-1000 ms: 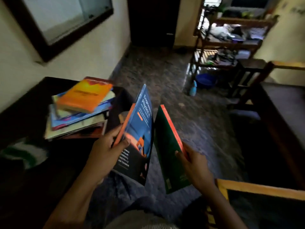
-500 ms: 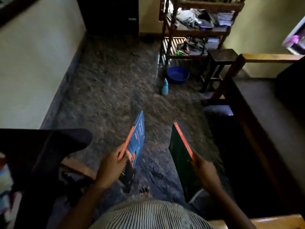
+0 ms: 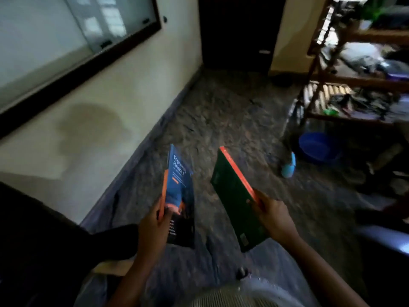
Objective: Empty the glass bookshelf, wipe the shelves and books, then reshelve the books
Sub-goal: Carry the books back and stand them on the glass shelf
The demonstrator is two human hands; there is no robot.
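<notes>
My left hand (image 3: 155, 227) grips a blue physics book (image 3: 179, 196) with an orange spine, held upright on edge over the floor. My right hand (image 3: 273, 214) grips a dark green book (image 3: 234, 202) with an orange-red spine, also on edge and tilted to the right. A hand's width of space separates the two books. The glass bookshelf (image 3: 73, 34), set in the wall with a dark frame and sliding glass panes, is at the upper left. The shelf's inside looks pale and I cannot tell what is in it.
A dark table (image 3: 44, 247) sits at the lower left below the wall. A wooden rack (image 3: 332, 78) with clutter stands at the right, with a blue basin (image 3: 318, 147) and a light blue bottle (image 3: 288, 167) on the stone floor. A dark door (image 3: 239, 32) is ahead.
The view has swung up and left, so the glass bookshelf is back in sight; the book pile on the table is out of frame. Both hands still hold their books, slightly higher.
</notes>
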